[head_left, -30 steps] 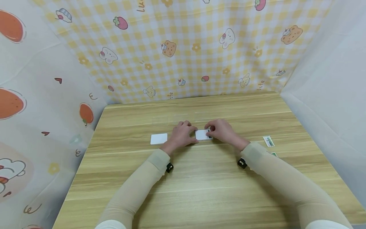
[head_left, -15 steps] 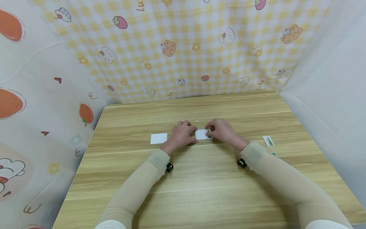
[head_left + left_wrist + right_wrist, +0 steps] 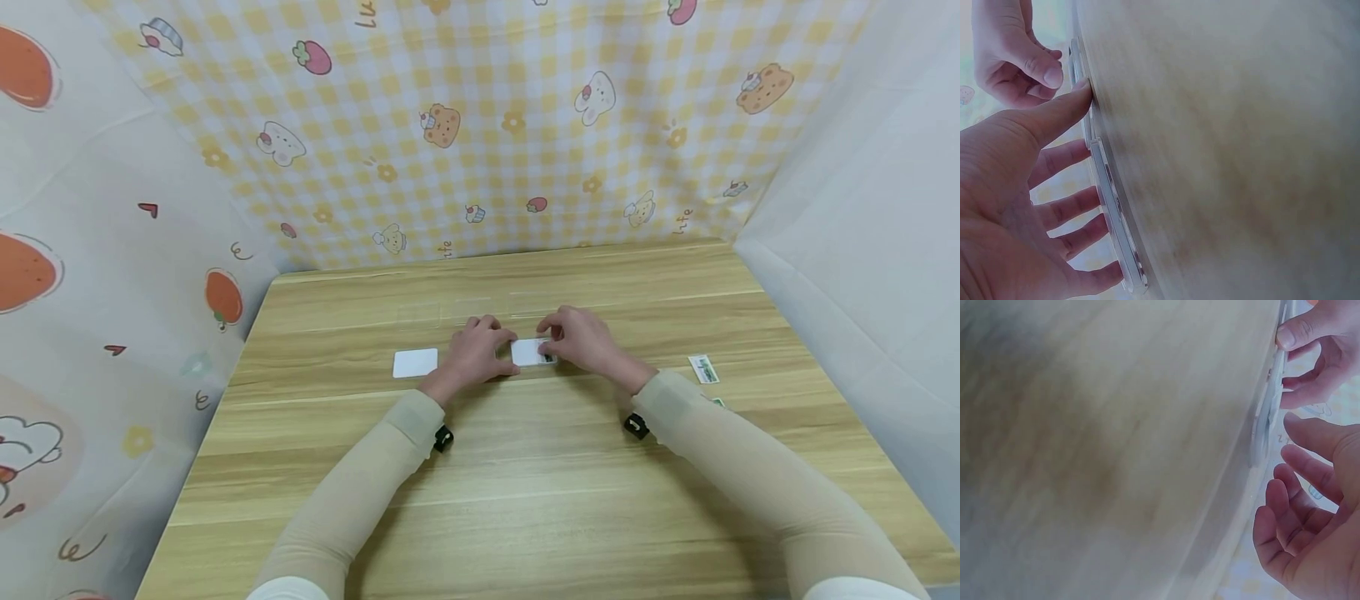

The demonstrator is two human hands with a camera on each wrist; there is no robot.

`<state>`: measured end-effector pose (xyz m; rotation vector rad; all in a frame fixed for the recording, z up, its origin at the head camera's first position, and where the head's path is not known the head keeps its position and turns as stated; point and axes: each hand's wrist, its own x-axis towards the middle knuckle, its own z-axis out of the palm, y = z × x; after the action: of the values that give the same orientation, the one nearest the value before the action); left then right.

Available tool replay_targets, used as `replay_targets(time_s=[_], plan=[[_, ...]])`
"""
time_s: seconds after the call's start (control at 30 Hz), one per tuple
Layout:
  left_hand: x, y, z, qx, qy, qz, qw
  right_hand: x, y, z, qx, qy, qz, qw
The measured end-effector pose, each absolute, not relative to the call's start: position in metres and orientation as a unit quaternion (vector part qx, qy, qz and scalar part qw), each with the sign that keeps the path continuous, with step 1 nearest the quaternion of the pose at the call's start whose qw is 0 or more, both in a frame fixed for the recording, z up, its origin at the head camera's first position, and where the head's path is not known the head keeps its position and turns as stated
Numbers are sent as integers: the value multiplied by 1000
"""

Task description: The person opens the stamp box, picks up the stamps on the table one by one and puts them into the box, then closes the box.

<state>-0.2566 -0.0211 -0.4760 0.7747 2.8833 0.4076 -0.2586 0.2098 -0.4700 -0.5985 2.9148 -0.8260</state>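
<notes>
A flat white card (image 3: 525, 352) with a clear rim lies on the wooden table, and a small printed stamp (image 3: 548, 351) shows at its right end. My left hand (image 3: 474, 352) holds this card at its near and far edges, thumb on the near side. In the left wrist view, the other fingers of that hand rest along a second clear-rimmed white slab (image 3: 1113, 215). Over the stamp end is my right hand (image 3: 583, 340). Its thumb and index finger are apart in the right wrist view, with nothing seen between them, the thumb tip close to the card's face.
Another white card (image 3: 416, 363) lies to the left. At the right are a loose stamp (image 3: 704, 368) and a green-edged piece (image 3: 718, 402) partly hidden by the sleeve. Clear, thin plates (image 3: 529, 305) lie in a row farther back, before a checked curtain (image 3: 510, 133).
The right index fingertip has lifted slightly off the card and away from the thumb. The left hand and the card keep their places.
</notes>
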Motion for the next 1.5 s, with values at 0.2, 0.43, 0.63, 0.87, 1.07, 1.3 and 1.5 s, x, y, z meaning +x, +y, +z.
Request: replay_targets(time_s=[0.2,0.43,0.63,0.87,1.07,1.3,1.5], plan=[[-257,-21,-476,258,954,137,64,-256,212,-463,-194,945,-263,25],[-256,-22,-476,258,954,137,64,-253,218,-448,-204,940,-273,27],[-256,-23,-477,258,953,141,69,-247,224,-429,-206,934,-291,20],[-256,-23,-477,256,953,146,72,-237,232,-411,-202,935,-293,12],[-255,-23,-477,257,952,147,72,-231,243,-407,-200,936,-288,3],[-256,-25,-478,261,950,157,69,-224,256,-406,-195,937,-290,2],[-256,-25,-478,264,950,154,68,-218,269,-405,-191,939,-288,-1]])
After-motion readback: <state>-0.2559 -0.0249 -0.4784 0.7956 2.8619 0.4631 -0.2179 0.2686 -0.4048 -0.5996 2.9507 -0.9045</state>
